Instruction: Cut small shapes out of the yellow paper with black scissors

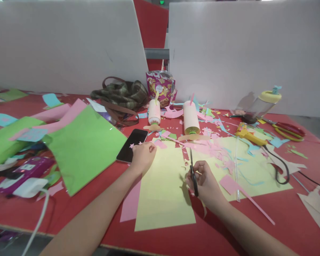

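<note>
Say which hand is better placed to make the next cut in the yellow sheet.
Right, most likely. The right hand holds the scissors, blades at the edge of the yellow sheet. The left hand rests on the sheet's far corner beside the phone, holding no tool.

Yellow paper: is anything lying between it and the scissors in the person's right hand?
Nothing visible. The black scissors, gripped in the right hand, sit at the right edge of the yellow paper; the left hand rests on its top corner. Loose pink scraps lie beyond the blades.
</note>
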The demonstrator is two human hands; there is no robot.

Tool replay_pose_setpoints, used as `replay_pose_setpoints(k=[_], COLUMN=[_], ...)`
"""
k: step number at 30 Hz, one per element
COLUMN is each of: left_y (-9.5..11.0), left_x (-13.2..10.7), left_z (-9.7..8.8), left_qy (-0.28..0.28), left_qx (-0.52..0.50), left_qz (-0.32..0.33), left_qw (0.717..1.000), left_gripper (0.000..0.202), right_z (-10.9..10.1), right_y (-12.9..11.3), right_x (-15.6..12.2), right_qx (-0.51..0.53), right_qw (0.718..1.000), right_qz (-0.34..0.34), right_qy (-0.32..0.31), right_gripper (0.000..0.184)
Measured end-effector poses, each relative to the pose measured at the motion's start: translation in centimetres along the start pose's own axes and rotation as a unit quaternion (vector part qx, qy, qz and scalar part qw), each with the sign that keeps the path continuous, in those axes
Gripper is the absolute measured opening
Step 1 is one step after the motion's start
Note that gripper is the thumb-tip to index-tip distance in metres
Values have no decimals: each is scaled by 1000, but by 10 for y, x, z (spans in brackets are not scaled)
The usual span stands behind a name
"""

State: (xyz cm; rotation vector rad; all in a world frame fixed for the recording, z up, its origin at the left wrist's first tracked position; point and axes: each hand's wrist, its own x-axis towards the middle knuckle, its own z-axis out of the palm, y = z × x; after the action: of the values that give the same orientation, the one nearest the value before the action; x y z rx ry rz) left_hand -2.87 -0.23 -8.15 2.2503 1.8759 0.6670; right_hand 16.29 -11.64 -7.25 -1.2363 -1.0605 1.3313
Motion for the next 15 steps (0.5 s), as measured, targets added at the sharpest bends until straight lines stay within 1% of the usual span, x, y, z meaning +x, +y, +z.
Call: replay_pose_setpoints(k=[6,10,15], left_y=[3,4,9], left_x=[-1,-3,-6], left_z=[0,-1,-4], left_qy=[11,17,30], left_qx=[37,55,68], left_qz=[18,35,62], left_qw=[999,998,995], left_gripper=[19,18,19], right_z=[1,0,1], right_y=[1,2,-4], right_x=[0,0,0], right_qx=[2,-3,13], right_qw=[1000,1000,1000], right_qz=[3,-8,-18], right_qy=[-4,-3,4], right_gripper=[34,35,37])
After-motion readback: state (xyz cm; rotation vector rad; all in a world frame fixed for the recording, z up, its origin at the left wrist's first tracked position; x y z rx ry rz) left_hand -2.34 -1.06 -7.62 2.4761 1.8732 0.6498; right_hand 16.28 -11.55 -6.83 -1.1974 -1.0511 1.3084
